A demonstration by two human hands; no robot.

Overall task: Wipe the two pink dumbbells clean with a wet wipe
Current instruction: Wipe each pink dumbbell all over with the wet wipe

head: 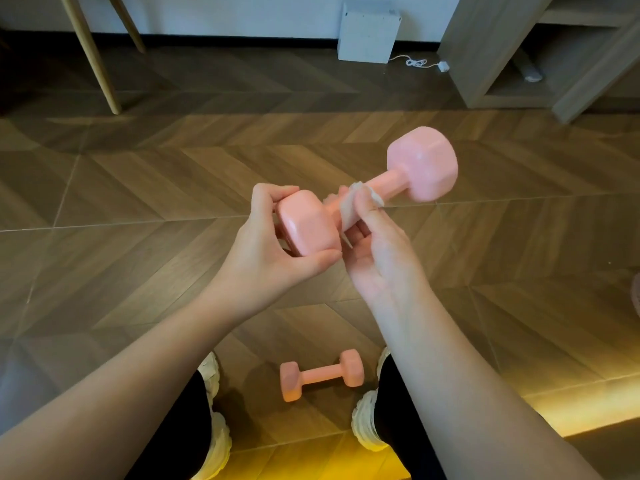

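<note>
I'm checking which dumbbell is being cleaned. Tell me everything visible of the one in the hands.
The held dumbbell is pink, smooth and glossy, with two blocky faceted heads joined by a round bar. It is off the floor, slanting up to the right. The left hand grips its near head; the right hand holds a white wipe round the bar.

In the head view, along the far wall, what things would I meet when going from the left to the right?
Wooden legs → white box → white cable → wooden shelf unit.
</note>
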